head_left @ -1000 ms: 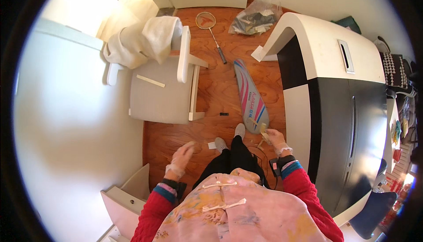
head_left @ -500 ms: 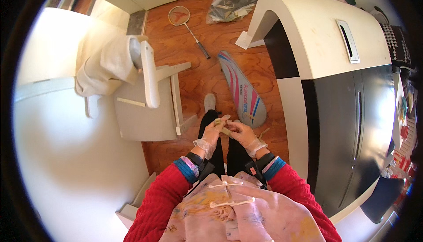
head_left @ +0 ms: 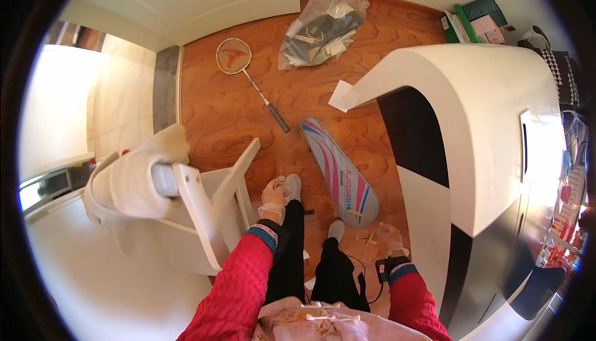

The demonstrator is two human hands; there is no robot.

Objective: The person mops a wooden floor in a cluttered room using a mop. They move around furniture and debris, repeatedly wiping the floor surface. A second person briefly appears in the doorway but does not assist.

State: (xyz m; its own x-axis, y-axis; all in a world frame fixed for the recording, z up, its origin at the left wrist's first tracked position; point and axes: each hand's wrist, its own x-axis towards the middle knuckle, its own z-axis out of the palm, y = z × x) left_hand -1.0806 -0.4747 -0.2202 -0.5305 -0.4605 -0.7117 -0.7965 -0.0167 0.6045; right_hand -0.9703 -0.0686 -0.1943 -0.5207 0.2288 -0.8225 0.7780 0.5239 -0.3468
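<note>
Bare floor (head_left: 248, 117) lies open ahead between the chair (head_left: 205, 204) on the left and the cabinet (head_left: 472, 142) on the right; racket (head_left: 248, 77), cover (head_left: 340, 170) and bag (head_left: 320, 30) lie there.

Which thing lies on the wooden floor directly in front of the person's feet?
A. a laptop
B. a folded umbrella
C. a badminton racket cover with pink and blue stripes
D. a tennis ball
C: the striped racket cover lies flat on the wooden floor just ahead of the right shoe, while the badminton racket lies farther off, near the plastic bag.
</note>
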